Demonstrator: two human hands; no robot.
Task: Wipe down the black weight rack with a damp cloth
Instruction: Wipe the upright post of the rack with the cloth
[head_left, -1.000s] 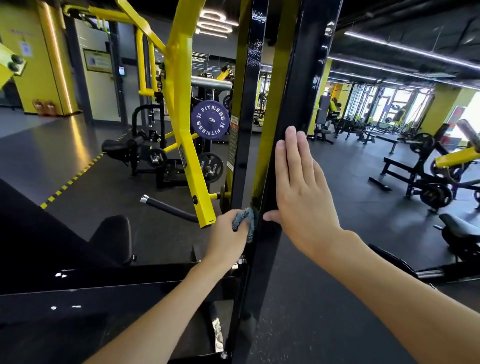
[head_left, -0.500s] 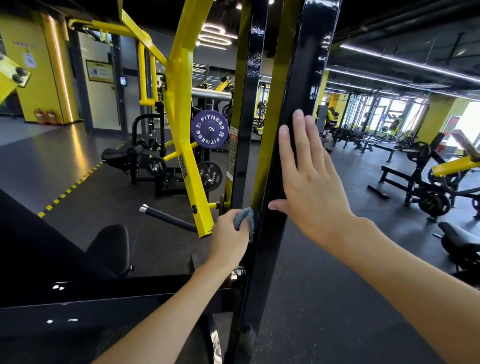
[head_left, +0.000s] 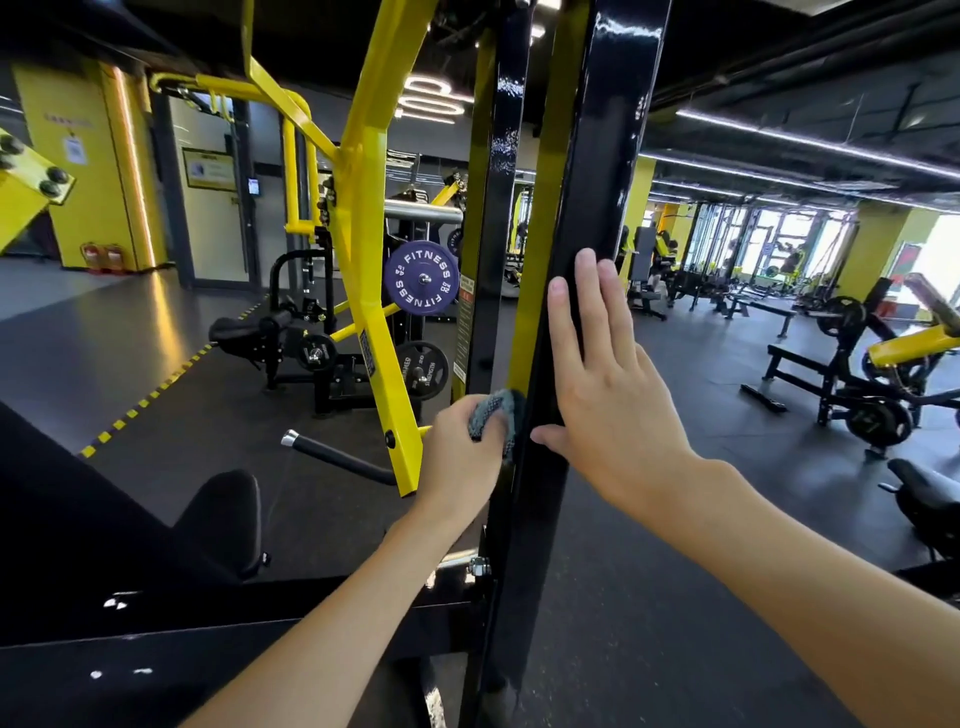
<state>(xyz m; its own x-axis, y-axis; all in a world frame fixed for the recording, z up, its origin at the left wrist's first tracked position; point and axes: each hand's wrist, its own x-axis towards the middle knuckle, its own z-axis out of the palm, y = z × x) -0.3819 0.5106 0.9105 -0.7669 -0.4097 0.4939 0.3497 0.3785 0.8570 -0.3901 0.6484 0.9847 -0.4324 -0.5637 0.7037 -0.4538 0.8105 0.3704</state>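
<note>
The black weight rack's glossy upright post rises through the middle of the view, with a yellow strip along its left side. My left hand grips a bunched grey-blue cloth and holds it against the post's left edge at mid height. My right hand lies flat on the post's front face, fingers straight and pointing up, thumb out toward the cloth. A second black upright stands just left of the post.
A yellow lever frame with a purple weight plate stands left of the rack. A black padded handle sticks out low. A black seat pad sits lower left. Benches and machines fill the right floor.
My right hand slid up the post's front face and has come slightly back down. My left hand with the cloth stays at about the same height on the post's edge.
</note>
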